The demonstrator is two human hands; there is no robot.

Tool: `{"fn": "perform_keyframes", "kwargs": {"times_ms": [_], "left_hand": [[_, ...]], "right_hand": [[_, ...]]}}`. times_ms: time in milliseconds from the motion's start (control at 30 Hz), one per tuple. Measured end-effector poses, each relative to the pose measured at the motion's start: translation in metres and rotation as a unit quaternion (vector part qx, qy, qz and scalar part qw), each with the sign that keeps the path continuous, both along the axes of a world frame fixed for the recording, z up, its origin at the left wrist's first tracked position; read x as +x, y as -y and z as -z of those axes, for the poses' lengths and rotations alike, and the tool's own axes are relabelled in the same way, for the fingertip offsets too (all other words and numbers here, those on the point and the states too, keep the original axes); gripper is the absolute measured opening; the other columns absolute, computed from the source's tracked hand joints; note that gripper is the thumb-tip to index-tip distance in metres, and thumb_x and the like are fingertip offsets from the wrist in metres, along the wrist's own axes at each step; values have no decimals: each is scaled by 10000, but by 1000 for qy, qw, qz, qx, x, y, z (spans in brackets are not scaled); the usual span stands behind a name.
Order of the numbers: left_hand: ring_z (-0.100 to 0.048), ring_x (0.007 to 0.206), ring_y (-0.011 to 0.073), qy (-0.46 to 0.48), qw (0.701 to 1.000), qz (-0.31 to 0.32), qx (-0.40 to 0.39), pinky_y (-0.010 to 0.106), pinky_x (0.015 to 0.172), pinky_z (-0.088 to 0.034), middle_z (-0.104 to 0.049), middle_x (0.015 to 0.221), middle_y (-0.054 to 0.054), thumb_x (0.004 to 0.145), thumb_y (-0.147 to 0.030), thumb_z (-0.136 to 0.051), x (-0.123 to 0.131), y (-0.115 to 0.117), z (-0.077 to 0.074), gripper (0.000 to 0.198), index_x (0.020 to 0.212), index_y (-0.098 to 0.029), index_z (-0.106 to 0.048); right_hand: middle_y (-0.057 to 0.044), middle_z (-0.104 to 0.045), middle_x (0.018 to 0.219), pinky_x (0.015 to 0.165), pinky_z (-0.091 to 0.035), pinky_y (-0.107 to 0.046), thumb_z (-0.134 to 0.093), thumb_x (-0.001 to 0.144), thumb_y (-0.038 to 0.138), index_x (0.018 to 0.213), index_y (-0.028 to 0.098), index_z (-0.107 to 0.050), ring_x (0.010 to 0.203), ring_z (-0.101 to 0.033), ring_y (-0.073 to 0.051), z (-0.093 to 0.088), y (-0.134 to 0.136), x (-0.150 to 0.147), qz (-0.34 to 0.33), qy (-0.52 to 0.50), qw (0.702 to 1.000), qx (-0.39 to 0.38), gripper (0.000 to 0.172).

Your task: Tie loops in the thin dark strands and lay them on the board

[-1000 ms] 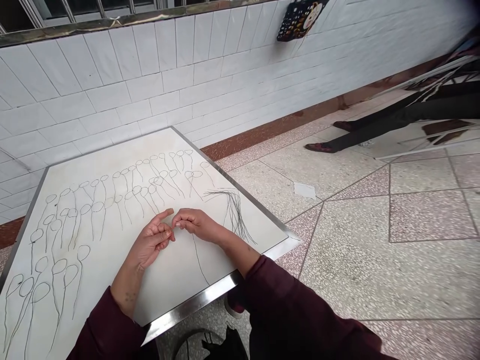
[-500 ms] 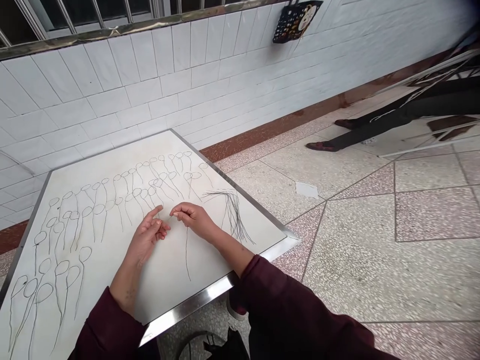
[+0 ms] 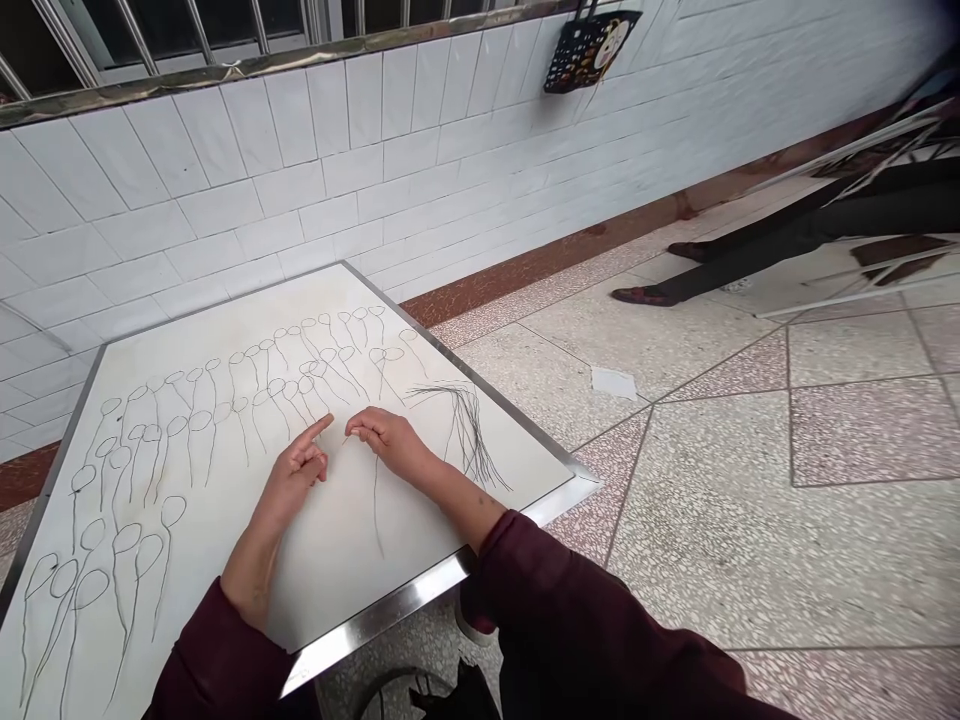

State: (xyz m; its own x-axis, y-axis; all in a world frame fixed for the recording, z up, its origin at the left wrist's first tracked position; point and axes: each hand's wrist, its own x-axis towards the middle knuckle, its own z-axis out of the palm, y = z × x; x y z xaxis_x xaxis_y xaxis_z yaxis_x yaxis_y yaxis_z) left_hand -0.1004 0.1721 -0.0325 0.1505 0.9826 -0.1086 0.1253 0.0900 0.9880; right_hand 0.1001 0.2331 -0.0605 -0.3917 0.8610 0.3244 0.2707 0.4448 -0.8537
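Observation:
My right hand [image 3: 386, 440] is closed in a pinch on a thin dark wire [image 3: 376, 510]. The wire's long tail hangs down below the palm, and a short end sticks out past the fingertips on the left. My left hand [image 3: 296, 475] is just to the left, its index finger stretched out and the other fingers curled; I see nothing in it. A small gap separates the two hands. Many looped wires [image 3: 173, 512] with long tails lie in rows on the white table [image 3: 330, 590]. A bundle of straight dark wires [image 3: 469, 430] lies right of my right hand.
A metal edge [image 3: 390, 612] runs round the table. Behind it stands a white tiled wall [image 3: 315, 150] with a hanging patterned bag [image 3: 592, 50]. Another person's legs [image 3: 750, 245] stretch across the floor at right. A white paper piece [image 3: 613, 382] lies on the floor.
My left hand's index finger has straightened while its other fingers have curled in. My right hand keeps its pinch on the wire, almost in the same place.

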Motion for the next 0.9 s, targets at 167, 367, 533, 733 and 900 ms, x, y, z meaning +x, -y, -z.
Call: {"fn": "perform_keyframes", "kwargs": {"times_ms": [167,367,533,733,900], "left_hand": [[-462,650,138,-9,992,-122,35,253,612,-373,-537,691,-16,858,-377,-556,-4,-2,0,591,1420,-241,-435],[-561,733,152,45,996,-61,37,309,726,-450,-648,826,30,866,-418,-589,19,0,1,631,1434,-218,-401],[-564,670,130,76,991,-100,37,285,677,-445,-650,780,9,848,-347,-636,19,0,6,613,1411,-220,-429],[-543,631,112,77,991,-105,30,274,647,-442,-665,849,17,825,-362,-663,18,1,4,619,1392,-234,-450],[-511,600,103,60,992,-105,24,265,621,-425,-643,799,-1,791,-343,-690,19,2,2,610,1359,-241,-495]], "right_hand": [[-19,-598,782,632,-431,-249,-511,908,223,862,213,-675,705,-543,-138,-2,-1,-1,35,-32,999,-20,171],[-12,-607,784,618,-432,-243,-522,894,214,860,216,-671,682,-537,-127,-2,8,-14,-14,-40,999,-17,153],[4,-584,823,560,-457,-239,-581,863,268,1016,215,-619,589,-520,-100,2,12,-21,-14,-88,989,-122,166],[3,-553,853,546,-462,-235,-554,871,224,831,209,-646,519,-497,-64,2,19,-26,18,-93,992,-89,102],[3,-550,862,553,-470,-235,-542,893,206,893,230,-668,517,-475,-64,6,17,-24,-16,-78,995,-56,128]]}}
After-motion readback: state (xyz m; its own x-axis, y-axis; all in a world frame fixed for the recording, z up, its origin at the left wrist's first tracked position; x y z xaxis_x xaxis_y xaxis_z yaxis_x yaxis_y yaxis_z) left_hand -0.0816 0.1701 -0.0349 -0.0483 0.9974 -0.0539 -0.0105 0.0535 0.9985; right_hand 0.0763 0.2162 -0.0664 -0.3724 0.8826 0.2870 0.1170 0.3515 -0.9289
